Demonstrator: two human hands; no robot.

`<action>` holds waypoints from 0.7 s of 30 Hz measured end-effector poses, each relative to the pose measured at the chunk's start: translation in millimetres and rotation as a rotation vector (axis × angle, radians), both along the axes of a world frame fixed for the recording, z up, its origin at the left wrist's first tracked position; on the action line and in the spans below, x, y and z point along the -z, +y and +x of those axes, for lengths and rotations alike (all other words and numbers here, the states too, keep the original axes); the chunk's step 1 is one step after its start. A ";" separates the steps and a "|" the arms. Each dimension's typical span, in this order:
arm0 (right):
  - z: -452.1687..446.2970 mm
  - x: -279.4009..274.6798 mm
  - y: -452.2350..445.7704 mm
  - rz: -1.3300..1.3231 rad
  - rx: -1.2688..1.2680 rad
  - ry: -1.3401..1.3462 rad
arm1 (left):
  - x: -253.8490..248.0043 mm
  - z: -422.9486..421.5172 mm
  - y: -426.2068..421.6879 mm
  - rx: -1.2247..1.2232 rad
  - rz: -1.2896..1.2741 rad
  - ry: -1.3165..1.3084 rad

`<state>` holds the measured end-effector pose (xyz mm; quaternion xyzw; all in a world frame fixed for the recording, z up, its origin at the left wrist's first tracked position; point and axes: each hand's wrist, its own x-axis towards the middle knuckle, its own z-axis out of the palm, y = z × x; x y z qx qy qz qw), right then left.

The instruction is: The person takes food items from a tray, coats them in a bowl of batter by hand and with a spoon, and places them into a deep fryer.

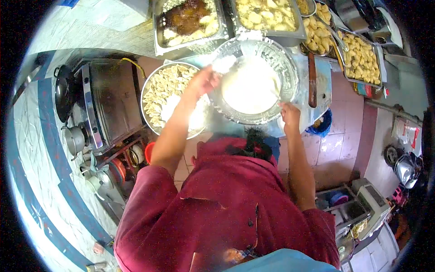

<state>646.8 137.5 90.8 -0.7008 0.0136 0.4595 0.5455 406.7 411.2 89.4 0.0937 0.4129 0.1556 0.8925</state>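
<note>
A large bowl (290, 59) stands on the worktop in front of me, with thick white batter (251, 86) inside and white smears up its wall. My left hand (204, 82) is at the bowl's left rim, its fingers bent and slightly blurred. A bright white clump (224, 64) shows at those fingertips; glare hides what it is. At the right rim, my right hand (290, 113) is closed, with a thin handle-like piece seeming to run from it into the batter. Left of the bowl, a round tray (146, 97) holds pale cut pieces (170, 84) and white powder, under my left forearm.
Two metal pans (156, 41) (299, 34) of pale pieces in liquid stand behind the bowl. A wooden-handled knife (312, 81) lies to its right. Trays of golden pieces (361, 59) are at back right. A stove (113, 97) stands left; a blue-lined bucket (322, 122) sits below right.
</note>
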 end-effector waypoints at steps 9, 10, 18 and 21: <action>-29.8 15.6 -34.9 -0.135 -0.157 -0.171 | -52.2 0.4 212.0 -0.026 0.621 0.429; -31.3 16.0 -36.7 -0.126 -0.166 -0.190 | -38.6 0.5 235.9 -0.023 0.633 0.457; -21.4 20.1 -59.3 -0.169 -0.325 -0.410 | 12.0 4.5 311.0 -0.156 0.994 0.701; -17.9 14.8 -56.7 -0.225 -0.417 -0.492 | -16.5 12.4 256.2 0.059 1.404 0.855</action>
